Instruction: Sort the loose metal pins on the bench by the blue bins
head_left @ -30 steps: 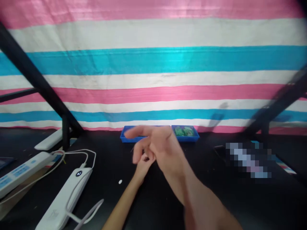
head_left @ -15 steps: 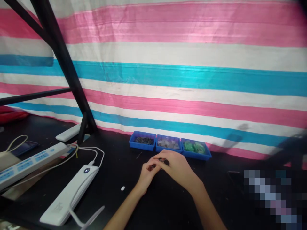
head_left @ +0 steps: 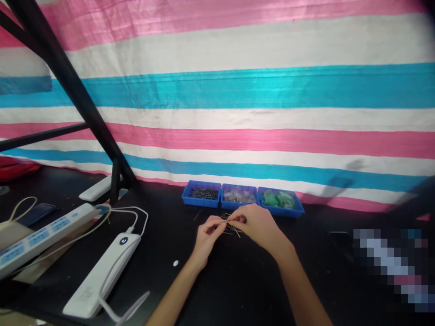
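My left hand (head_left: 205, 240) and my right hand (head_left: 258, 228) meet fingertip to fingertip low over the black table. Both are closed in a pinch. Whatever sits between the fingertips is too small to make out. Just behind and under them lies a loose pile of thin metal pins or nails (head_left: 235, 230), partly hidden by the fingers. Beyond stand three blue trays: the left tray (head_left: 200, 203) holds dark thin nail-like pieces (head_left: 204, 194), the middle one clear plastic pieces (head_left: 239, 196), the right one green pieces (head_left: 278, 199).
One thin pin (head_left: 197, 215) lies before the left tray. A small white oval piece (head_left: 176, 263) is left of my forearm. Further left are a white power bank (head_left: 102, 276) with cables and a power strip (head_left: 44, 235). A black metal frame (head_left: 78, 99) and striped sheet (head_left: 238, 90) stand behind.
My fingers have drawn into a tighter pinch, and the pin pile beneath shows more. The right hand's fingers have straightened somewhat. The camera view has tilted slightly.
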A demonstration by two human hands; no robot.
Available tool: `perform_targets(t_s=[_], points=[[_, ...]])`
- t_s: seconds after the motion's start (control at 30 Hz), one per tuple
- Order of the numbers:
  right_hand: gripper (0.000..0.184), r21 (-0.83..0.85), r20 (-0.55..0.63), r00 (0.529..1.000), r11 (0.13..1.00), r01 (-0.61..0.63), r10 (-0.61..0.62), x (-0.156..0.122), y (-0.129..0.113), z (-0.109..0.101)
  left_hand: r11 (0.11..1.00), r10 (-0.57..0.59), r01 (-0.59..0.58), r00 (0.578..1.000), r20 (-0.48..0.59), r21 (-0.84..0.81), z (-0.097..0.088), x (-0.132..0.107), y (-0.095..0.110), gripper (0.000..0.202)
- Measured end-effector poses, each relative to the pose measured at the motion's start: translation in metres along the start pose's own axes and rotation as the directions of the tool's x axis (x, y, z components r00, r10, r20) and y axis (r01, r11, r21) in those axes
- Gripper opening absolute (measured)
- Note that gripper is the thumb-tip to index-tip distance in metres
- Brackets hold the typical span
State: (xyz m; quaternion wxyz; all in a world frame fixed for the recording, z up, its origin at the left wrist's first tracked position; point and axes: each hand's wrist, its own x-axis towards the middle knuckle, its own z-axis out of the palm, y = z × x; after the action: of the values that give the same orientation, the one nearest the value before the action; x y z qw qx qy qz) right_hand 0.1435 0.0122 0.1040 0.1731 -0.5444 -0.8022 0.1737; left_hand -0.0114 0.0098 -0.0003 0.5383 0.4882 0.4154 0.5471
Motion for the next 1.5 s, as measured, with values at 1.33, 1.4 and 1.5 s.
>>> perform_targets(t_s=[1.33, 1.4, 1.5], points=[[0.014, 0.276, -0.062, 0.998, 0.96, 0.049, -0.033, 0.016, 0.017, 0.025, 0.999, -0.032, 0.031, 0.994, -0.104, -0.01, -0.004, 0.004, 0.004, 0.025], [0.013, 0.302, -0.108, 0.993, 0.949, 0.086, -0.056, 0.018, 0.016, 0.027, 1.0, -0.017, 0.018, 0.994, -0.111, 0.007, -0.003, 0.004, 0.005, 0.021], [0.013, 0.35, -0.138, 0.988, 0.93, 0.113, -0.068, 0.021, 0.017, 0.032, 1.0, -0.004, 0.008, 0.989, -0.145, 0.025, -0.002, 0.004, 0.004, 0.021]])
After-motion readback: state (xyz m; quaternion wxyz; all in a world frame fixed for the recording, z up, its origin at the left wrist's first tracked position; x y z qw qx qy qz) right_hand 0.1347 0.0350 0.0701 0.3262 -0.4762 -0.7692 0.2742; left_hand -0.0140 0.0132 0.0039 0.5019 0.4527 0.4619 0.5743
